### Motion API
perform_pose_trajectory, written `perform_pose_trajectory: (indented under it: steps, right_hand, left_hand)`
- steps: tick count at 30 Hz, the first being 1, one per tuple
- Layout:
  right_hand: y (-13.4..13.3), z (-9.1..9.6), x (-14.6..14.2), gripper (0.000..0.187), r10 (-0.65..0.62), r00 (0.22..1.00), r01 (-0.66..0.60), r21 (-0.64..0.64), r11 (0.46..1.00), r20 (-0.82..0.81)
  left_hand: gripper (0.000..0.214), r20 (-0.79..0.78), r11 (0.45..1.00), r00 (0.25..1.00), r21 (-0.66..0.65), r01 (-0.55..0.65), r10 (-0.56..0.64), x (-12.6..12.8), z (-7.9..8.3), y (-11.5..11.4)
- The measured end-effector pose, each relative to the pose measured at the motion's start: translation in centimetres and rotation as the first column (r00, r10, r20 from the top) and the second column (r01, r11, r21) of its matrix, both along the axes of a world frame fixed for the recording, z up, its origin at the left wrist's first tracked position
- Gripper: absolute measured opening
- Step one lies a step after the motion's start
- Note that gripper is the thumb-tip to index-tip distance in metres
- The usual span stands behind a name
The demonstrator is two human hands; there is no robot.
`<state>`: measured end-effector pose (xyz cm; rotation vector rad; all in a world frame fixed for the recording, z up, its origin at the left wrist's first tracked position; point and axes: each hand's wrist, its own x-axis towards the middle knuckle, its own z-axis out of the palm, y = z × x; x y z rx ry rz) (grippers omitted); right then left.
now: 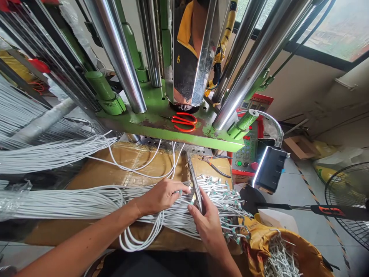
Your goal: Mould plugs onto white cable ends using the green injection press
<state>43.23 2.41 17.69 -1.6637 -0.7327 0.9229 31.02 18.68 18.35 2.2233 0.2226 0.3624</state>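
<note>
My right hand [208, 217] grips the near end of a long, narrow metal bar [195, 183], thumb on its left side. The bar slants away from me, and small pieces sit along its left edge. Just left of it, my left hand [161, 195] pinches a white cable end with a small teal-and-metal connector [180, 192], close to the bar. Below both hands lies a thick bundle of white cables [95, 202], with many teal-tipped connectors [223, 192] fanned out at its right end. Several loose white cables [138, 169] run back under the green press plate [155, 129].
Red-handled scissors [183, 121] rest on the press plate. Orange-and-black pliers [217, 166] lie on the brown work surface [100, 173]. At right are a red control panel [245, 154], a lit lamp [266, 169], a fan [348, 192] and a yellow sack [302, 246] of white scraps.
</note>
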Motion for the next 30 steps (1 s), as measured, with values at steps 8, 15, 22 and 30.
perform_pose_trajectory:
  steps: [8, 15, 22, 30]
  right_hand:
    - [0.02, -0.07, 0.06, 0.061, -0.002, 1.0, 0.002, 0.009, 1.0, -0.015]
    - [0.01, 0.08, 0.07, 0.062, 0.005, 1.0, -0.005, -0.001, 1.0, -0.023]
    - [0.02, 0.45, 0.07, 0.062, 0.042, 0.999, -0.041, -0.018, 0.999, 0.027]
    - [0.68, 0.52, 0.07, 0.058, 0.044, 0.999, -0.044, 0.029, 0.999, -0.008]
  left_hand:
    - [0.034, 0.002, 1.0, 1.0, -0.023, -0.013, 0.013, 0.01, 0.06, -0.07]
    - [0.034, 0.012, 0.998, 1.0, -0.058, -0.024, 0.025, -0.09, 0.07, -0.14]
    - [0.029, -0.002, 0.995, 0.998, -0.083, -0.059, 0.059, 0.11, -0.64, -0.23]
    - [0.027, -0.176, 0.762, 0.896, -0.476, -0.439, 0.407, 0.3, -0.08, -0.96]
